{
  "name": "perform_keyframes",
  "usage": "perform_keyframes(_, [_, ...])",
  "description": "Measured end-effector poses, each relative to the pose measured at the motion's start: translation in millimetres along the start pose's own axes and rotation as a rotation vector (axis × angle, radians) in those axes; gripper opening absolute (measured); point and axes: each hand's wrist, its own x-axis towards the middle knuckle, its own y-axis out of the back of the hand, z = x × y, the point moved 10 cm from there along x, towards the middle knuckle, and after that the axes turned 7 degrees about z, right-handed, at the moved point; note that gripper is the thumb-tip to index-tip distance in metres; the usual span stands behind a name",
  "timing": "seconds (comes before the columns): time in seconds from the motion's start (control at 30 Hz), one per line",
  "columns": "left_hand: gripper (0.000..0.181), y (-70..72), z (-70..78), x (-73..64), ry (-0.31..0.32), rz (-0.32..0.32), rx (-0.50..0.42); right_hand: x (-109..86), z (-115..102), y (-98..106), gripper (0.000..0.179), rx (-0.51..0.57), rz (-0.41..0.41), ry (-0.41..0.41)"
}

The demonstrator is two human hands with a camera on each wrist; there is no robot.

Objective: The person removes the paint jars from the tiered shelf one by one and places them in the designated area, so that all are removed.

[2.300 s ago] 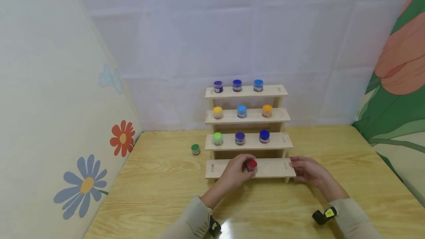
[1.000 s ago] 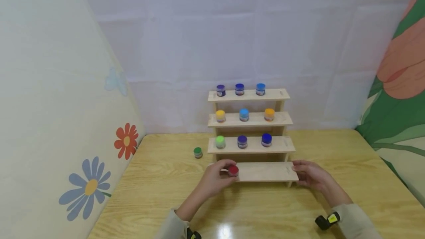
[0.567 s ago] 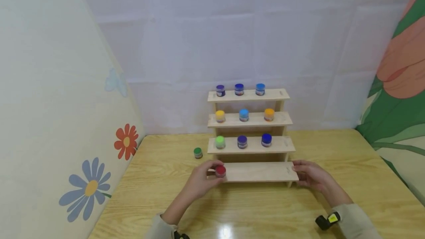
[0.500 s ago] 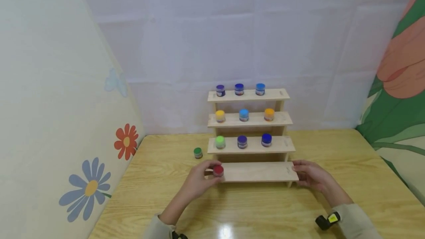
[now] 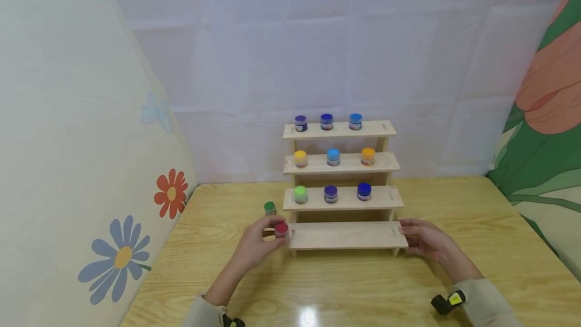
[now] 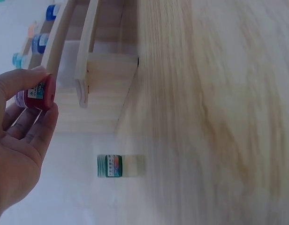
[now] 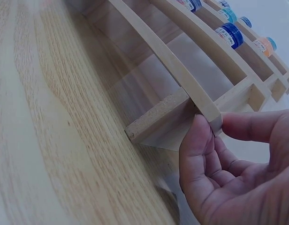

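Note:
My left hand pinches a small paint jar with a red lid, just off the left end of the lowest step. In the left wrist view the red jar sits between thumb and fingers, clear of the wooden tiered shelf. My right hand grips the right end of the bottom step of the wooden shelf; in the right wrist view thumb and forefinger pinch that board's end. A green-lidded paint jar stands on the table left of the shelf, partly behind the left hand.
Three jars stand on each upper step: purple, dark blue and light blue on top; yellow, light blue and orange below; light green, purple and dark blue on the third. A white cloth hangs behind the wood-grain table.
The left hand has carried the red-lidded jar leftward along the bottom step and past its left end. The right hand keeps its hold on the board's right end.

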Motion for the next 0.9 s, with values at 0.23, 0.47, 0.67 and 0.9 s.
perform_keyframes(0.23, [0.044, 12.6, -16.6, 5.6, 0.014, 0.052, 0.005, 0.2, 0, -1, 0.046, 0.002, -0.017, 0.009])
perform_keyframes(0.47, [0.048, 19.3, -35.1, 10.8, 0.041, 0.054, 0.007, -0.3, 0, -2, 0.042, 0.019, -0.039, 0.008])
perform_keyframes(0.67, [0.045, 24.5, -50.0, 16.6, 0.083, 0.057, 0.023, -0.8, 0, -2, 0.044, 0.018, -0.034, 0.006])
perform_keyframes(0.9, [0.044, 30.7, -66.2, 24.5, 0.141, 0.065, 0.016, -1.2, 0, -2, 0.048, 0.010, -0.030, 0.001])
